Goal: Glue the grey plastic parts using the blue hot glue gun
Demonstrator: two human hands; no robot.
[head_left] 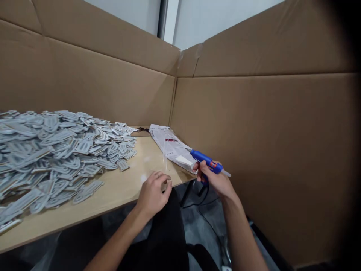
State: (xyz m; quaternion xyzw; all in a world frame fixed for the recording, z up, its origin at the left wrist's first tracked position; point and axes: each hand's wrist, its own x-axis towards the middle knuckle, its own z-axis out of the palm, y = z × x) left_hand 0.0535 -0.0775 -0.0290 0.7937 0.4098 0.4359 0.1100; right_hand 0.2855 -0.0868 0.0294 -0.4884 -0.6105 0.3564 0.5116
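Observation:
My right hand (216, 180) is wrapped round a blue hot glue gun (205, 160), whose metal nozzle points to the upper left. A pale glue stick (226, 172) sticks out of its rear. Just below the nozzle lies a printed paper sheet (166, 145) at the table's right end. My left hand (155, 191) hovers by the table's front edge, its fingers loosely bent and the thumb apart, with nothing visible between them. To its left, a large heap of grey flat parts with slots (70, 146) covers much of the table (143, 160).
Tall cardboard walls (254, 124) stand behind and to the right, meeting at a corner. On the sheet lie a dark red pen-like item (171, 140) and a white piece (184, 161). A black cord (208, 222) hangs below the table edge, near my legs.

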